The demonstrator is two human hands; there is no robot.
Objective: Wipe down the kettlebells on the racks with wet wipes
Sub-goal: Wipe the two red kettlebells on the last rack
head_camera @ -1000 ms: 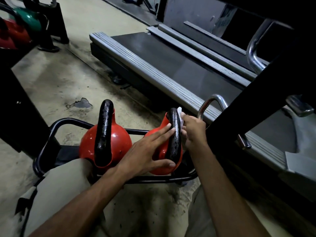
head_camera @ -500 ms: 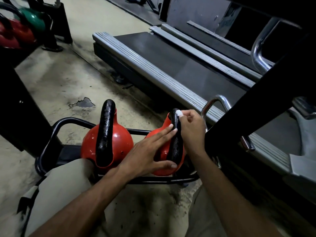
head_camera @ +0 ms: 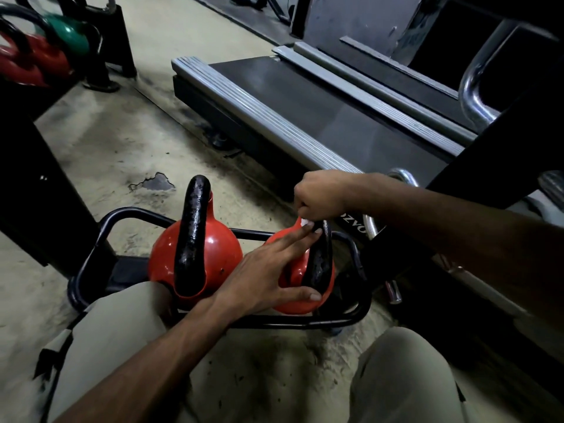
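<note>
Two red kettlebells with black handles sit side by side on a low black tube rack (head_camera: 91,248) in front of my knees. My left hand (head_camera: 268,273) lies spread over the right kettlebell (head_camera: 293,267), fingertips on its handle and thumb against its near side. Above the far end of that handle, my right hand (head_camera: 320,195) is closed on a white wet wipe (head_camera: 306,222), of which only a small bit shows. The left kettlebell (head_camera: 161,257) stands untouched.
A treadmill deck (head_camera: 305,111) with grey side rails runs across the floor just beyond the rack. A black frame post (head_camera: 488,184) and chrome tubing stand at the right. More kettlebells, red and green (head_camera: 70,32), rest on another rack at the far left.
My right hand has risen from beside the right kettlebell's handle to above its far end, carrying the wipe. My left hand has stayed in place on the kettlebell.
</note>
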